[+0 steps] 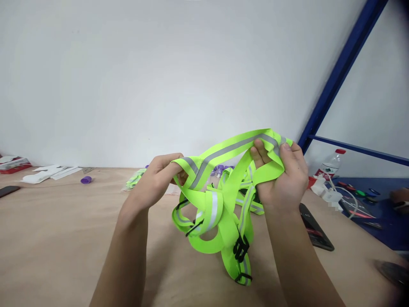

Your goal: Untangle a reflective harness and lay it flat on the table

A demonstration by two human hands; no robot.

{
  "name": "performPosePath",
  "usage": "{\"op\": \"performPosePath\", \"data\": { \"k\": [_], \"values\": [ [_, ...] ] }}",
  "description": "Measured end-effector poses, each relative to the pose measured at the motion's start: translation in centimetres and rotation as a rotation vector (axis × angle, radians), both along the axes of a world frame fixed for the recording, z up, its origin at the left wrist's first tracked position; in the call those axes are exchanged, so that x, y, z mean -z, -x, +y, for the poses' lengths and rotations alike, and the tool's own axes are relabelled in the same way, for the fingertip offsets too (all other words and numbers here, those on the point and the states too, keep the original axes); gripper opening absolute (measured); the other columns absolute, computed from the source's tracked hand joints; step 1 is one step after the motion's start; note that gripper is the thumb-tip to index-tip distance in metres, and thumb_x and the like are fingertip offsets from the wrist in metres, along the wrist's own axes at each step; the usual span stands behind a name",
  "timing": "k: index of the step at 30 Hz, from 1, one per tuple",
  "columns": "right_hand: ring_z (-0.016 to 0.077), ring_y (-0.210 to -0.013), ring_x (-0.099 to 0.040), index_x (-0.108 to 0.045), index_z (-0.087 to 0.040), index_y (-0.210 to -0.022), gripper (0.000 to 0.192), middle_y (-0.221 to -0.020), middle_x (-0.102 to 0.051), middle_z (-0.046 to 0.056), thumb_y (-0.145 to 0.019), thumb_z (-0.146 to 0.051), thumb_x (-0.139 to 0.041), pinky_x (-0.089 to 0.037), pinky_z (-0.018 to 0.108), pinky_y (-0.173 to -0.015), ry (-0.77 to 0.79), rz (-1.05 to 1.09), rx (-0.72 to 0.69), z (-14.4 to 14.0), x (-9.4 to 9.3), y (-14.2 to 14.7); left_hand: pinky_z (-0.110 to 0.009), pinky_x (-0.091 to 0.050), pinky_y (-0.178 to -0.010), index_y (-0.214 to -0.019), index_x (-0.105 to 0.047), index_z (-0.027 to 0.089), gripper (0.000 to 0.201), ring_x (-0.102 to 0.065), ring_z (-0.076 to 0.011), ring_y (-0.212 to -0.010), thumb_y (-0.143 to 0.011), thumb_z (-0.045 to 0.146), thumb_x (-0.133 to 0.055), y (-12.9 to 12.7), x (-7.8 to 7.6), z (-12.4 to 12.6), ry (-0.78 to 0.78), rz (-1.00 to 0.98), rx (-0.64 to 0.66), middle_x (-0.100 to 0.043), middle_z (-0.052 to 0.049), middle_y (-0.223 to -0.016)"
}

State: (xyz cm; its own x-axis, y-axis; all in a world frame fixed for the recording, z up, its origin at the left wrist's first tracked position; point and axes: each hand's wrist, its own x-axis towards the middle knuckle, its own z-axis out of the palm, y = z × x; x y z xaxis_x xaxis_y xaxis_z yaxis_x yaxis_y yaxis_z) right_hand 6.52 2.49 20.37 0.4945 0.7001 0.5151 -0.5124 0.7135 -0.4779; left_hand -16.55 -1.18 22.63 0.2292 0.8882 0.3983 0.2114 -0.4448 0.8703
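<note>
A neon green strap vest with grey reflective stripes and black plastic buckles hangs above the wooden table. My left hand grips one end of a taut strap. My right hand pinches the other end, with bunched straps under its fingers. The remaining loops dangle between my forearms down to the table. More neon green straps lie behind my left hand.
A black phone lies right of my right wrist. A water bottle, white cable and small items sit at the right by a blue frame. A purple cap, white papers and a dark device lie at left.
</note>
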Motion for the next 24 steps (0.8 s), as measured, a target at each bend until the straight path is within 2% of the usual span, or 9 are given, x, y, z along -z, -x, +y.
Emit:
{"op": "performPosePath", "data": {
  "k": [3, 6, 12, 16, 20, 22, 24],
  "values": [
    [0.0204, -0.089, -0.077, -0.057, -0.021, -0.086, 0.015, -0.092, -0.070, -0.001, -0.085, -0.026, -0.071, -0.061, 0.042, -0.093, -0.013, -0.004, 0.016, 0.1, 0.1, 0.2, -0.024, -0.039, -0.051, -0.060, -0.056, 0.019, 0.029, -0.050, -0.0129, -0.057, -0.088, 0.026, -0.050, 0.2, 0.3, 0.4, 0.035, -0.118, 0.056, -0.055, 0.000, -0.061],
    [0.0219, -0.092, -0.077, -0.057, -0.022, -0.087, 0.020, -0.093, -0.070, -0.001, -0.083, -0.030, -0.075, -0.061, 0.044, -0.092, -0.013, -0.048, 0.023, 0.3, 0.4, 0.3, -0.024, -0.040, -0.048, -0.062, -0.057, 0.019, 0.027, -0.052, -0.0137, -0.055, -0.086, 0.028, -0.052, 0.2, 0.6, 0.7, 0.046, -0.258, 0.100, -0.056, -0.001, -0.061],
    [0.0215, -0.087, -0.077, -0.058, -0.023, -0.087, 0.027, -0.087, -0.069, -0.003, -0.078, -0.036, -0.080, -0.064, 0.041, -0.084, 0.041, -0.186, 0.006, 0.6, 0.7, 0.7, -0.022, -0.035, -0.041, -0.061, -0.056, 0.017, 0.026, -0.042, -0.0102, -0.045, -0.080, 0.034, -0.062, 0.0, 0.6, 1.5, 0.148, -0.449, 0.082, -0.047, 0.002, -0.053],
    [0.0195, -0.074, -0.074, -0.058, -0.024, -0.088, 0.030, -0.079, -0.068, -0.003, -0.077, -0.042, -0.080, -0.064, 0.036, -0.069, 0.058, -0.341, -0.037, 0.2, 0.8, 0.9, -0.021, -0.028, -0.032, -0.054, -0.051, 0.019, 0.029, -0.039, -0.0099, -0.032, -0.076, 0.035, -0.062, 0.1, 0.5, 1.8, 0.197, -0.526, 0.075, -0.041, 0.003, -0.041],
    [0.0153, -0.051, -0.064, -0.056, -0.024, -0.090, 0.028, -0.063, -0.062, -0.005, -0.083, -0.046, -0.072, -0.051, 0.026, -0.049, 0.140, -0.697, 0.022, -0.2, 1.2, 1.0, -0.019, -0.018, -0.026, -0.060, -0.056, 0.019, 0.022, -0.027, -0.0080, -0.021, -0.077, 0.032, -0.060, 0.1, 0.1, 1.4, 0.270, -0.571, 0.184, -0.033, 0.006, -0.032],
    [0.0161, -0.059, -0.065, -0.059, -0.024, -0.089, 0.024, -0.068, -0.064, -0.003, -0.085, -0.045, -0.069, -0.049, 0.026, -0.054, 0.208, -0.980, 0.123, -0.4, 1.4, 1.2, -0.018, -0.020, -0.026, -0.067, -0.059, 0.018, 0.016, -0.027, -0.0072, -0.021, -0.078, 0.029, -0.059, 0.1, 0.0, 1.2, 0.313, -0.590, 0.226, -0.037, 0.006, -0.032],
    [0.0188, -0.072, -0.068, -0.062, -0.024, -0.089, 0.020, -0.078, -0.069, 0.000, -0.086, -0.043, -0.067, -0.050, 0.028, -0.063, 0.267, -1.244, 0.220, -0.5, 1.6, 1.6, -0.018, -0.025, -0.026, -0.075, -0.062, 0.017, 0.014, -0.033, -0.0079, -0.021, -0.080, 0.028, -0.056, 0.1, -0.1, 1.3, 0.322, -0.603, 0.238, -0.051, 0.002, -0.038]
  ]
}}
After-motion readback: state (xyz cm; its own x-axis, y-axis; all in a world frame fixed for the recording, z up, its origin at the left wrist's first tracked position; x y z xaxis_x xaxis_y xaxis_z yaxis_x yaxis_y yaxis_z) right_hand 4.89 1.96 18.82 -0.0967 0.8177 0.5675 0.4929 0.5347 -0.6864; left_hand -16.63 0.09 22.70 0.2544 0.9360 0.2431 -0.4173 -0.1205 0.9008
